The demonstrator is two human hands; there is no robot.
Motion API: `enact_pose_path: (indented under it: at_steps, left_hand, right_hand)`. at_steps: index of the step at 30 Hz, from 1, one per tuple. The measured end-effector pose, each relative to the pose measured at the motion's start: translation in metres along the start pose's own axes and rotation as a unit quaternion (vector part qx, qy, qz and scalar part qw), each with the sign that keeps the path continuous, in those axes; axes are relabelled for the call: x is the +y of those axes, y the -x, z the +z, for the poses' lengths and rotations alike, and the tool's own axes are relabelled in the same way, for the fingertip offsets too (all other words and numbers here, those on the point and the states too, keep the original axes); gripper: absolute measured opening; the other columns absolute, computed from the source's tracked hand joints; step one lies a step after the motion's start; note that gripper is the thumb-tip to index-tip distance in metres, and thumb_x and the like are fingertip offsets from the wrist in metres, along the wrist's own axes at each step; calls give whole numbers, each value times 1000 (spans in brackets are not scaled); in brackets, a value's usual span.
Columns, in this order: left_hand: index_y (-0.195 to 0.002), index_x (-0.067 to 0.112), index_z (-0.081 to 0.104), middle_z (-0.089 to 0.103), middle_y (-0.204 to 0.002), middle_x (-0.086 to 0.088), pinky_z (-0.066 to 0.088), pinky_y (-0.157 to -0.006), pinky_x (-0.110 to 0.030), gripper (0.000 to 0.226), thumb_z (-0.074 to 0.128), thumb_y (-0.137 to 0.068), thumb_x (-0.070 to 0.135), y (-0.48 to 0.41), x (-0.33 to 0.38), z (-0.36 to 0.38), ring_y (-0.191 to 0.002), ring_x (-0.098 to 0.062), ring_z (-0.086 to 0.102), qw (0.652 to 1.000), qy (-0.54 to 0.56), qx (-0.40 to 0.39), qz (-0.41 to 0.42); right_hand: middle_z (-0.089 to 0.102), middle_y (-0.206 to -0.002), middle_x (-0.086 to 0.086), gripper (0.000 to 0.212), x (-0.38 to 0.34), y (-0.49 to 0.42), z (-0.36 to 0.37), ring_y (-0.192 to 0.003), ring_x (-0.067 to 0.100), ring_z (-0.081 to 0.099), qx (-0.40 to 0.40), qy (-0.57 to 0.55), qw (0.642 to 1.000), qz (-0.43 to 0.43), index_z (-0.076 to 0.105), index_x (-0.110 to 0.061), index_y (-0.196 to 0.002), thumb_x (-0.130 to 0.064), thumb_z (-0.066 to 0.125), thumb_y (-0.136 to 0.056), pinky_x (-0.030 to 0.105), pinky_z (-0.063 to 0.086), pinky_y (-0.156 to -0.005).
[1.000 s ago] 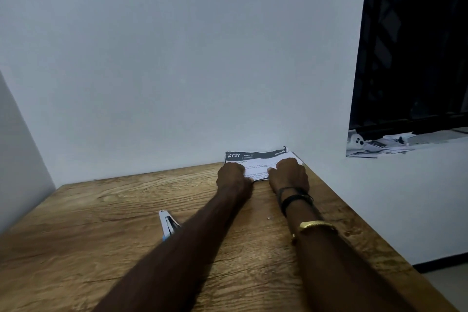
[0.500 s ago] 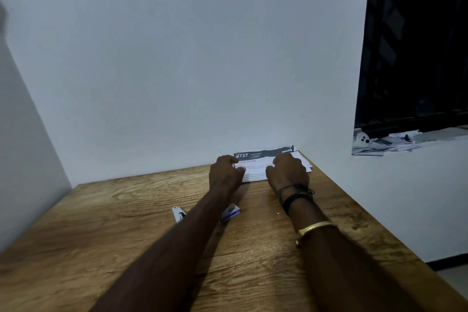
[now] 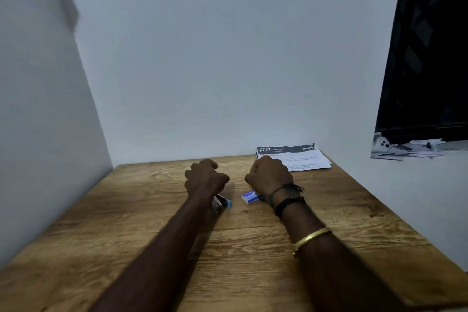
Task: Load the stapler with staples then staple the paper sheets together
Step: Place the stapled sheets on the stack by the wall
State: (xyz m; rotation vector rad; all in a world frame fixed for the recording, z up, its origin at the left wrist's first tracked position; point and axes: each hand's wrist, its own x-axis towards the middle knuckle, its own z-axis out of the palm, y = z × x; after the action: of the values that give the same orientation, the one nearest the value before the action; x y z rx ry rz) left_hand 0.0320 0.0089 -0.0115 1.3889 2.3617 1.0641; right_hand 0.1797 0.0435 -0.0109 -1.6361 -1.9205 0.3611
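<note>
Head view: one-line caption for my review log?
Both hands hover over stapler and staple box; paper sheets by wall.

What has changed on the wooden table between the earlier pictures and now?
Both hands have left the white printed paper sheets and drawn back toward the person. The left hand is now above the silver and blue stapler, the right hand above the small white and blue staple box; neither clearly grips anything. The sheets remain at the wall on the wooden table.
</note>
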Motion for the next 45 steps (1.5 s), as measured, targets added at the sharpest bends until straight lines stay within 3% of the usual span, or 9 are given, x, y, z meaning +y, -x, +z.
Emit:
enact_pose_path:
  at_steps: [4,9,14,24,29,36,38,41,45]
  left_hand:
    - [-130,13,58,58,-133,-13,50,-97,-38,65,81,-76,41,6,-15,-7,-122,-29,57,999,-24,-37,2]
    - [-126,15,59,66,-124,-11,50,-90,-32,55,78,-74,15,7,-17,-3,-115,-27,62,998,12,-53,-9]
    - [-118,19,63,69,-118,-7,51,-89,-31,46,76,-74,11,3,-14,-1,-112,-25,64,998,31,-45,-9]
    - [-86,15,69,72,-103,-8,53,-78,-32,15,77,-74,11,-1,-4,8,-100,-26,68,999,29,-27,4]
    - [-92,14,73,71,-103,-7,51,-78,-31,18,76,-75,13,-4,-4,11,-102,-26,68,999,27,-30,15]
    - [-65,23,52,63,-87,-2,51,-76,-31,28,78,-72,12,-4,-6,11,-83,-21,60,999,19,-21,19]
    - [-78,22,64,67,-94,-4,52,-78,-32,17,78,-73,13,-4,-6,11,-89,-22,63,999,24,-27,19]
    - [-107,15,72,71,-113,-5,49,-80,-29,32,79,-75,16,-7,-9,14,-107,-24,66,999,31,-25,24]
    - [-112,15,71,71,-116,-6,55,-88,-32,38,79,-75,17,-8,-11,16,-108,-24,67,999,40,-26,26]
  right_hand:
    - [72,-109,7,33,-3,4,6,-103,31,68,0,84,996,-5,68,-18,-99,-40,71,-75,30,48,-74]
    - [72,-103,10,19,-5,6,14,-98,32,69,-33,73,997,-14,56,-17,-74,-26,71,-70,28,47,-67]
    - [73,-105,12,21,-9,1,23,-101,33,69,-18,65,996,-50,72,-13,-97,-21,68,-78,32,55,-78]
    - [75,-97,7,12,-13,-6,34,-98,28,69,-32,23,995,-90,75,-15,-90,-22,72,-80,31,56,-78]
    - [75,-91,6,9,-13,-9,36,-93,26,69,-26,22,995,-94,75,-16,-84,-23,74,-79,28,53,-73]
    - [76,-91,7,11,-13,-9,37,-92,27,69,-15,25,995,-99,76,-15,-87,-23,74,-79,27,51,-72]
    - [76,-90,7,11,-13,-8,37,-91,26,70,-13,24,995,-99,76,-15,-86,-23,74,-79,28,53,-72]
    - [76,-90,7,12,-13,-8,37,-92,26,70,-10,23,995,-97,76,-14,-87,-24,74,-80,28,54,-73]
    - [76,-92,7,15,-13,-9,38,-93,26,70,-6,24,995,-95,76,-14,-88,-26,75,-79,29,54,-74]
